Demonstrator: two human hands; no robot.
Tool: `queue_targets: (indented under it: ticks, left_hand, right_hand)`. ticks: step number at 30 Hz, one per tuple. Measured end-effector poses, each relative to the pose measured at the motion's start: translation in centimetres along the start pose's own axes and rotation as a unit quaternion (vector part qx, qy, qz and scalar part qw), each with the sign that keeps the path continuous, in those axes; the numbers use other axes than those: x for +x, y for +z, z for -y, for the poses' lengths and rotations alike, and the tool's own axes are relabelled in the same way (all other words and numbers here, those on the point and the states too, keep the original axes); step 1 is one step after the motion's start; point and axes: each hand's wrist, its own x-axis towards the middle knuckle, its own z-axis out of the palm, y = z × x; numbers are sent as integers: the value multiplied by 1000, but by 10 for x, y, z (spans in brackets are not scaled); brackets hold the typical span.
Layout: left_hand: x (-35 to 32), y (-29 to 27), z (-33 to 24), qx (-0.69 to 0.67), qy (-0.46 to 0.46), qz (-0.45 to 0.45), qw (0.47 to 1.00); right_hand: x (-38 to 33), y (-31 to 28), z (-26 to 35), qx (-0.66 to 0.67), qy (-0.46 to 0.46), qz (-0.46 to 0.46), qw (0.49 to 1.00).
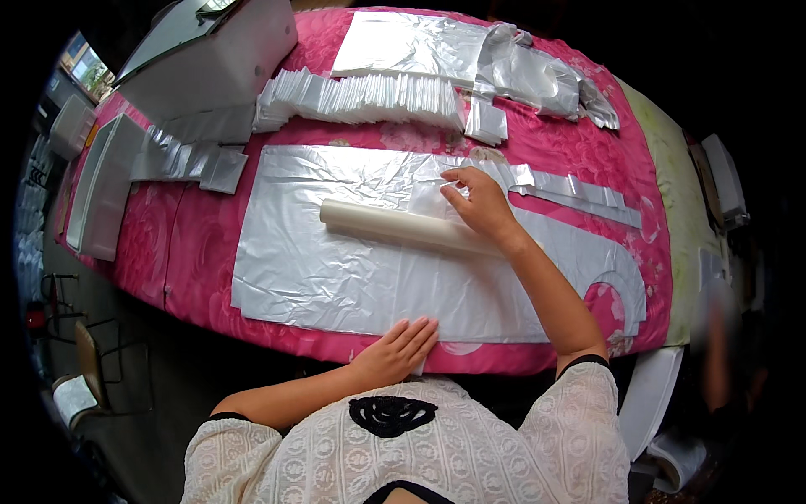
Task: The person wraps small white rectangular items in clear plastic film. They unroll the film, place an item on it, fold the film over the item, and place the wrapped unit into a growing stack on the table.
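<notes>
A stack of silvery-white plastic bags [311, 269] with cut-out handles lies flat across the table before me. My left hand [396, 349] rests flat on the stack's near edge, fingers stretched out. A pale tube [378, 220] lies on the bags, its right end passing under my right forearm. Above it, my right hand [480, 202] has its thumb and forefinger curved and apart, with nothing visible between them. Just left of those fingertips is a small folded translucent piece [426, 200] on the bags; whether they touch it I cannot tell.
A long row of folded white packets [361, 99] stands at the back. Behind are more flat bags [411, 42] and a crumpled bag [537, 71]. White bins [210, 67] stand at the left on the pink flowered cloth [201, 252]. A chair [88, 365] is lower left.
</notes>
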Motion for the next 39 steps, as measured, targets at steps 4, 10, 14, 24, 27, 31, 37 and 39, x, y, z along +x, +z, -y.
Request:
queue_targets:
  ticks: [4, 10, 14, 24, 27, 31, 37, 39]
  left_hand:
    - [-1, -1, -1, -1, 0, -6, 1000]
    - [-1, -7, -1, -35, -14, 10, 999]
    - [0, -11, 0, -46, -16, 22, 999]
    - [-26, -11, 13, -188, -9, -66, 980]
    - [-36, -10, 18, -224, 17, -86, 971]
    - [-38, -11, 29, -214, 70, -95, 970]
    - [-23, -34, 37, -360, 31, -191, 912]
    - [-17, -37, 43, -411, 23, -241, 879]
  right_hand:
    - [-63, 5, 9, -97, -100, 41, 989]
    - [-61, 5, 4, -106, -98, 33, 989]
    - [-33, 14, -11, -146, -116, -10, 982]
    - [-80, 22, 31, -21, -181, 55, 982]
    - [-130, 34, 42, 11, -197, 167, 966]
    - [-150, 37, 43, -1, -215, 159, 964]
    - [-153, 43, 47, 21, -179, 111, 977]
    - [-153, 49, 42, 1, -158, 77, 984]
